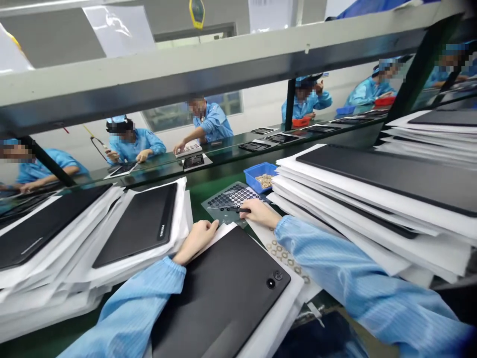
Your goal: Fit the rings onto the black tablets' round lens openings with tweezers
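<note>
A pair of dark tweezers (231,209) is pinched in my right hand (257,213), with the tips over a clear sheet of black ring-shaped stickers (234,195). My left hand (199,239) is closed, its fingers curled at the far edge of a black tablet back cover (219,293); whatever they may hold is hidden. That cover lies on white sheets in front of me, camera holes at its right corner. Under my right forearm rests a paper sheet with tan rings (285,253).
Beyond the stickers sits a blue bin (257,174) of small tan pieces. Stacks of tablet covers between white sheets rise at left (137,223) and right (372,199). A shelf beam (223,64) crosses above. Several co-workers in blue (212,122) work along the far line.
</note>
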